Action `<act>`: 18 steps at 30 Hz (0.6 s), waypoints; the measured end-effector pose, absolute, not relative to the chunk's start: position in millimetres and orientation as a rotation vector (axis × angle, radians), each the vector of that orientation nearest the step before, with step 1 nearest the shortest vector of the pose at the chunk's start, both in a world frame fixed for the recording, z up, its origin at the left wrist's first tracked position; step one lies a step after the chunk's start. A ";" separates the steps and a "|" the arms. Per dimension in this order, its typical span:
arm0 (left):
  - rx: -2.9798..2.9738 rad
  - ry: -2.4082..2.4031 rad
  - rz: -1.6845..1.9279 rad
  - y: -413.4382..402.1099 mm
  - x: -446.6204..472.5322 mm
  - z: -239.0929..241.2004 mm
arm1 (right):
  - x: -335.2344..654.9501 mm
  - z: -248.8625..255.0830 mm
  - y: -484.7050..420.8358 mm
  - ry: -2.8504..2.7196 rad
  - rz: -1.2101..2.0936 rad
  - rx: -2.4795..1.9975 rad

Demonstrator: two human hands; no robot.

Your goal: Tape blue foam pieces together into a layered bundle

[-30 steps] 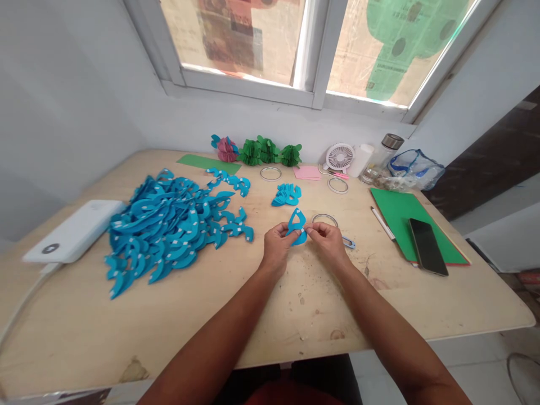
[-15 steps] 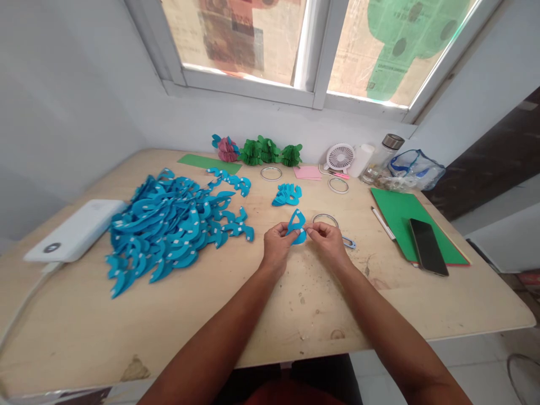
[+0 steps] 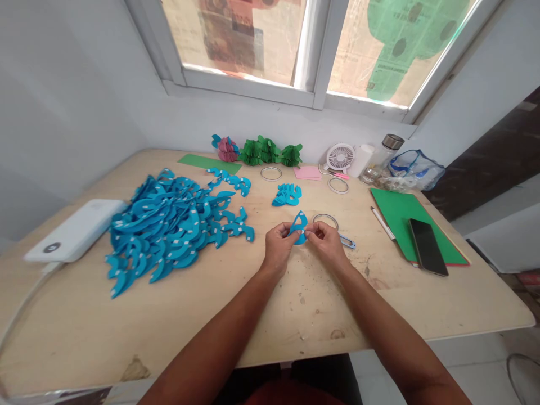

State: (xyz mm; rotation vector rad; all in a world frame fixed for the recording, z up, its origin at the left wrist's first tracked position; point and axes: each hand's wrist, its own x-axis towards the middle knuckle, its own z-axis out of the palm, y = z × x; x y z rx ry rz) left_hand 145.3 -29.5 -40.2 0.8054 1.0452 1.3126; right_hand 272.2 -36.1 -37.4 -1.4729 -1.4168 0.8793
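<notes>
A curved blue paper cutout (image 3: 300, 219) with small white squares on it is held up over the table between both hands. My left hand (image 3: 278, 243) pinches its left side, thumb on top. On the other side, my right hand (image 3: 325, 238) has its thumb and forefinger closed at the cutout's right edge. Just beyond lies a small stack of blue cutouts (image 3: 287, 194). Close by my right hand are a roll of tape (image 3: 324, 218), partly hidden, and a light-blue cutter (image 3: 348, 242). A large heap of blue cutouts (image 3: 169, 219) spreads to the left.
A white power bank (image 3: 78, 229) with a cable sits at the left. Green paper figures (image 3: 268, 151), a small fan (image 3: 340, 157) and a glass bottle (image 3: 382, 157) stand along the wall. A phone (image 3: 427, 246) rests on green paper (image 3: 392, 214) at the right.
The held cutout has shifted slightly right and tilted a little. My right hand has moved slightly left, showing more of the light-blue cutter.
</notes>
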 end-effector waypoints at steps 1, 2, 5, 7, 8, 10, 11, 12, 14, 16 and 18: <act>0.805 1.047 1.299 -29.6 145.3 -40.0 | 272.2 -37.5 -36.3 -1.418 0.885 -1.471; 0.801 1.049 1.282 -29.7 145.2 -39.9 | 272.3 -37.7 -36.4 -1.418 0.894 -1.467; 0.768 1.051 1.250 -30.1 144.6 -39.3 | 272.7 -38.2 -37.0 -1.412 0.905 -1.469; 0.753 1.047 1.249 -30.5 144.3 -38.9 | 272.6 -38.2 -37.5 -1.417 0.899 -1.469; 0.750 1.047 1.254 -30.7 144.4 -38.7 | 272.3 -38.2 -37.8 -1.421 0.899 -1.464; 0.750 1.048 1.263 -30.9 144.5 -38.4 | 271.7 -38.3 -38.4 -1.435 0.914 -1.446; 0.750 1.050 1.266 -31.0 144.6 -38.3 | 271.3 -38.5 -38.5 -1.441 0.926 -1.436; 0.750 1.052 1.267 -31.0 144.7 -38.1 | 271.1 -38.9 -38.6 -1.446 0.938 -1.430; 0.751 1.036 1.257 -30.8 144.5 -37.7 | 271.3 -39.5 -38.3 -1.446 0.957 -1.426; 0.758 0.975 1.224 -30.5 143.7 -37.2 | 272.7 -39.9 -37.3 -1.436 0.969 -1.429; 0.751 0.891 1.190 -30.0 142.5 -36.6 | 275.0 -39.8 -35.9 -1.423 0.976 -1.433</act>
